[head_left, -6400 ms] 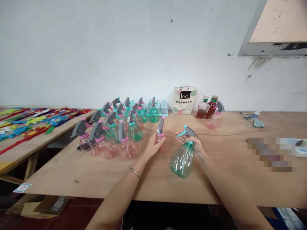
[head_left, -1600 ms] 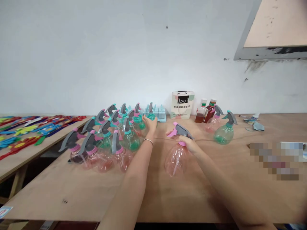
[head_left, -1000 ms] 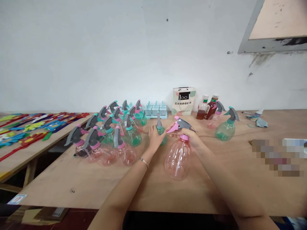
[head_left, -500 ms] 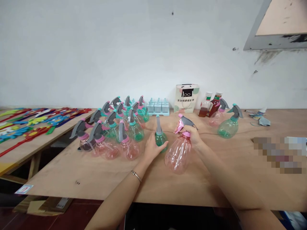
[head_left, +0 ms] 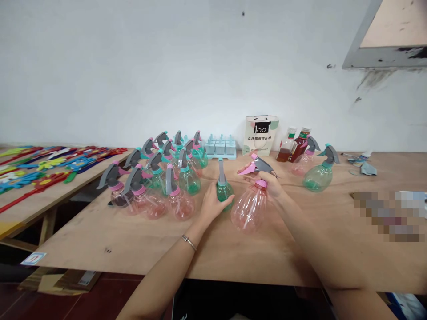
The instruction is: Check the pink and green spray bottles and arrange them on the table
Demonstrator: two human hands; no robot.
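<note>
My left hand (head_left: 215,202) is wrapped round a green spray bottle (head_left: 224,190) that stands on the table, its grey trigger head pointing away from me. In my right hand (head_left: 271,184) is a pink spray bottle (head_left: 248,211), gripped at the neck under its grey and pink head (head_left: 258,166). The pink bottle is tilted, with its round body toward me. Several pink and green spray bottles (head_left: 180,202) stand grouped to the left of my left hand. A pink bottle (head_left: 302,163) and a green bottle (head_left: 317,178) stand farther right.
Behind stand a light blue ice-pop mould set (head_left: 220,149), a paper bag (head_left: 260,138) and two bottles of brown liquid (head_left: 286,149). Colourful hand-shaped pieces (head_left: 50,164) cover the left table. Small items and a cloth (head_left: 368,169) lie at the right; a blurred patch (head_left: 387,215) is nearer.
My right hand has raised the pink spray bottle slightly, and its fingers have shifted near the trigger. The left hand keeps its hold on the green bottle. The view has moved a little.
</note>
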